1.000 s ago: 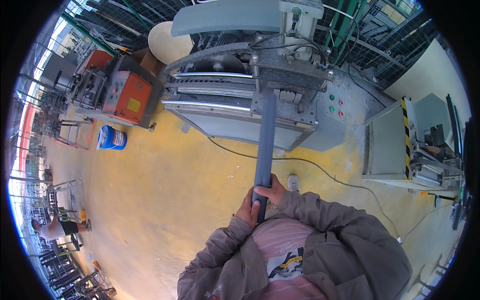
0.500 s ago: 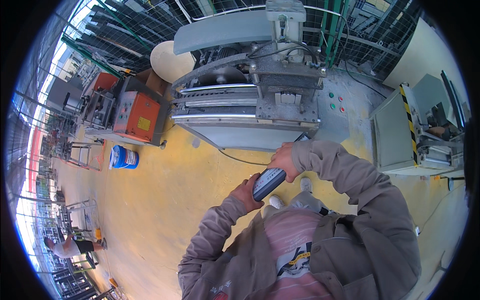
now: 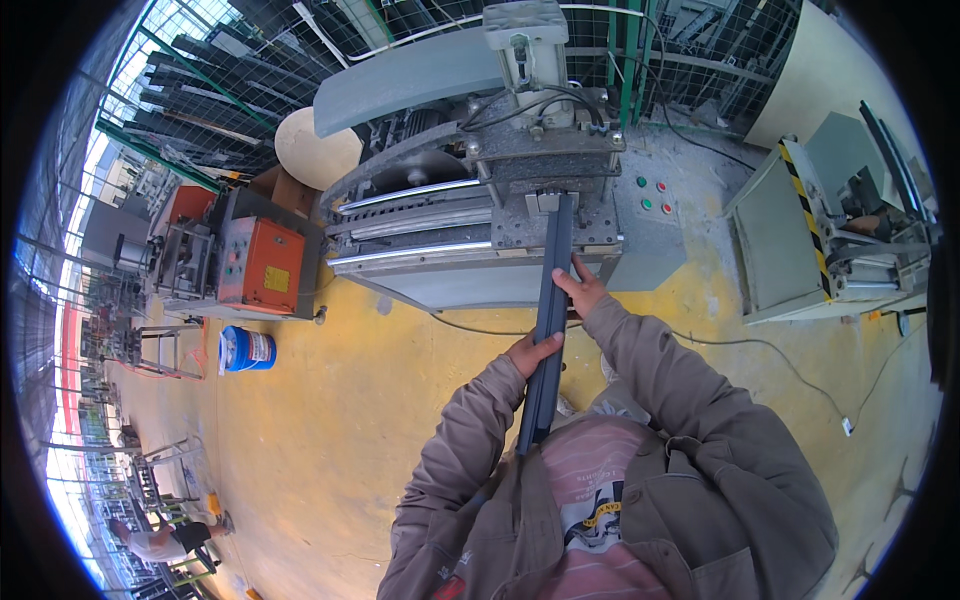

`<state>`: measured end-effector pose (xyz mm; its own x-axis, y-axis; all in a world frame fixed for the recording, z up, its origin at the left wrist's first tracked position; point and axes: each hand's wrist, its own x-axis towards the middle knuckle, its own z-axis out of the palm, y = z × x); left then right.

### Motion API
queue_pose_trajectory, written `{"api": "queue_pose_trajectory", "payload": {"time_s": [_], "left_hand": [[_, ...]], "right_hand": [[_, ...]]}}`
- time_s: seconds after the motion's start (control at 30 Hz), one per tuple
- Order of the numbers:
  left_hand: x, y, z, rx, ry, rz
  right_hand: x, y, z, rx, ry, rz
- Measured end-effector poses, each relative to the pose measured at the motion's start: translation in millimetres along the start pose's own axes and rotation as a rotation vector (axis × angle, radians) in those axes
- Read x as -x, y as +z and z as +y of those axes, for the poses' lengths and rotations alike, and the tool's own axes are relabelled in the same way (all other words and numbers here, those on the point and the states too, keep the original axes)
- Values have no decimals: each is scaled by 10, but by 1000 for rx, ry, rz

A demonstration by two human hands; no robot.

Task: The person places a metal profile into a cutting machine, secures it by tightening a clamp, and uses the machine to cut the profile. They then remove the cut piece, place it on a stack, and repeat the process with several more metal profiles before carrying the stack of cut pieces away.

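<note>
A long dark grey profile bar (image 3: 543, 385) points away from my body, its near end close to my shirt. My left hand (image 3: 534, 354) is closed round it near the middle, thumb across the top. Farther along, my right hand (image 3: 583, 288) grips its right side with thumb and fingers. The bar's far end lies on the machine's metal bed (image 3: 510, 228), against a small light metal block (image 3: 544, 202) under the press head. Whether it touches the block I cannot tell. A round saw blade (image 3: 418, 174) shows at the machine's left.
Green and red buttons (image 3: 655, 195) sit right of the bed. An orange machine (image 3: 268, 268) and a blue bucket (image 3: 250, 348) stand left. Another grey machine (image 3: 770, 245) with a striped edge stands right. A cable (image 3: 785, 365) crosses the yellow floor. A person (image 3: 165, 540) is far left.
The bar has swung from a foreshortened slant to lengthwise, its far end now on the machine bed. Both hands have shifted along with it, the right one farther forward. The view has turned slightly.
</note>
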<state>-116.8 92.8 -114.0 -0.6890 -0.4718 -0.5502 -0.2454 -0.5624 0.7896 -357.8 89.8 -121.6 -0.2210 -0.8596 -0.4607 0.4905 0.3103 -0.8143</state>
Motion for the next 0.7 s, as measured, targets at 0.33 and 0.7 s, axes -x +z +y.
{"api": "queue_pose_trajectory", "payload": {"time_s": [0.33,0.7], "left_hand": [[654,-180,-414,-139,335,54],[1249,302,-482,-252,257,378]], "right_hand": [[35,274,71,53,7,-22],[-121,44,267,289,-245,166]]}}
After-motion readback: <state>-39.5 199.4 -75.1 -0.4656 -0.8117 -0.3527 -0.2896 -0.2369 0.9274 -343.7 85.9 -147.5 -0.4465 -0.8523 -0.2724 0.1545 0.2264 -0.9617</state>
